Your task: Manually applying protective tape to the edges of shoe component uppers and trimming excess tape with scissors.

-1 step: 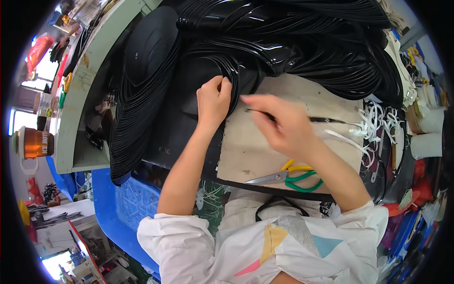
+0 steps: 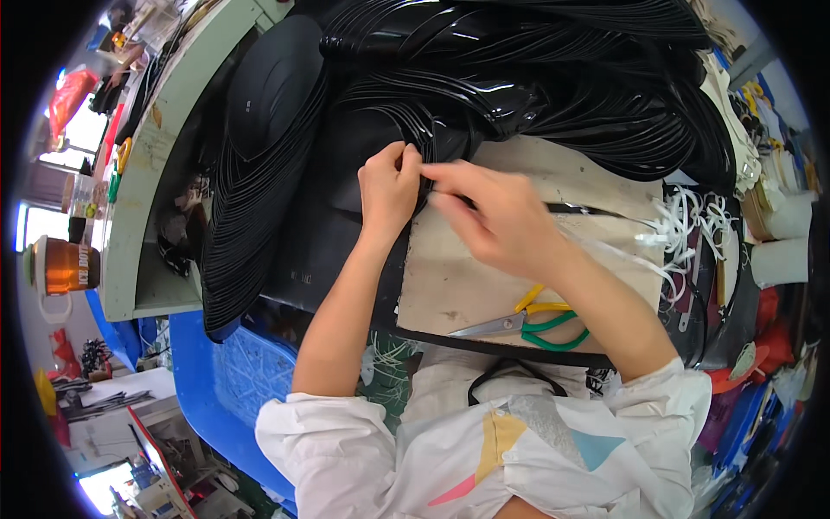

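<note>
My left hand (image 2: 389, 186) is closed in a fist-like pinch against the curved edges of a stack of black, shiny sheet pieces (image 2: 432, 86); what its fingertips grip is hidden. Close beside it on the right, my right hand (image 2: 501, 212) is closed, its forefinger reaching the left hand's fingertips. A thin black strip (image 2: 588, 210) runs from under the right hand toward a bunch of white strips (image 2: 683, 229). Below the hands lies a tan board (image 2: 467, 290). Scissors with yellow and green handles (image 2: 553, 327) rest open at its front edge.
Another fanned stack of black pieces (image 2: 268, 173) hangs over the left side, beside a pale green table frame (image 2: 147, 216). Under the table edge sits a blue plastic bin (image 2: 194, 372). A white roll (image 2: 778, 264) and hanging materials stand at the right.
My right hand has moved slightly left and up, so its forefinger now meets my left hand. The left hand stays almost in place.
</note>
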Motion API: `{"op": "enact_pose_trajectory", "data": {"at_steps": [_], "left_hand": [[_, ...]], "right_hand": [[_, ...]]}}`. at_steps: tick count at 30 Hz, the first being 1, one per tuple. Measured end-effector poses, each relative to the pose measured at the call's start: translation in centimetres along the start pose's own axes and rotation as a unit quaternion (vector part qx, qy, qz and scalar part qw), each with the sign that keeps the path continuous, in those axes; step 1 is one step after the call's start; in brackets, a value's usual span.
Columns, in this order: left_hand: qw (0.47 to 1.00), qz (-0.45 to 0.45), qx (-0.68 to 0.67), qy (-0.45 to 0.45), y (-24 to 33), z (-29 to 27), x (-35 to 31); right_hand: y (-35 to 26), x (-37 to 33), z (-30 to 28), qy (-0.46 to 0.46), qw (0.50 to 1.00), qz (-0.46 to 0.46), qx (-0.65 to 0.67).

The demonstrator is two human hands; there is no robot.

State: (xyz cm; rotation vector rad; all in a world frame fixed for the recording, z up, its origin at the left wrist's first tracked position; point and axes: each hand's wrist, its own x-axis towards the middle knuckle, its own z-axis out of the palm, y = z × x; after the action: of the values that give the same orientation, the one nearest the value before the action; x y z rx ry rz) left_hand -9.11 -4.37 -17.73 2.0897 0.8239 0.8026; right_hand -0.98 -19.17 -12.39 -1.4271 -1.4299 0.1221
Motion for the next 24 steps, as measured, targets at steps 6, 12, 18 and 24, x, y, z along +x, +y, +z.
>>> {"op": "enact_pose_trajectory", "data": {"at_steps": [6, 12, 18, 24], "left_hand": [[0.981, -0.043, -0.095, 0.161, 0.9, -4.7, -2.5], [0.931, -0.087, -0.347, 0.074, 5.8, -5.1, -9.5], [0.774, -0.207, -0.591, -0.088, 7.5, -5.7, -10.8], [0.884, -0.149, -0.419, -0.141, 9.1, -4.9, -11.5]], "right_hand": [[2.8, 3.4, 1.9, -0.036, 0.988, 0.131, -0.073], [-1.4, -0.1, 0.0, 0.012, 0.942, 0.245, 0.227], [-3.9, -3.8, -2.6, 0.029, 0.83, 0.352, 0.432], [-4.3, -4.8, -4.2, 0.049, 0.821, 0.406, 0.399]]}}
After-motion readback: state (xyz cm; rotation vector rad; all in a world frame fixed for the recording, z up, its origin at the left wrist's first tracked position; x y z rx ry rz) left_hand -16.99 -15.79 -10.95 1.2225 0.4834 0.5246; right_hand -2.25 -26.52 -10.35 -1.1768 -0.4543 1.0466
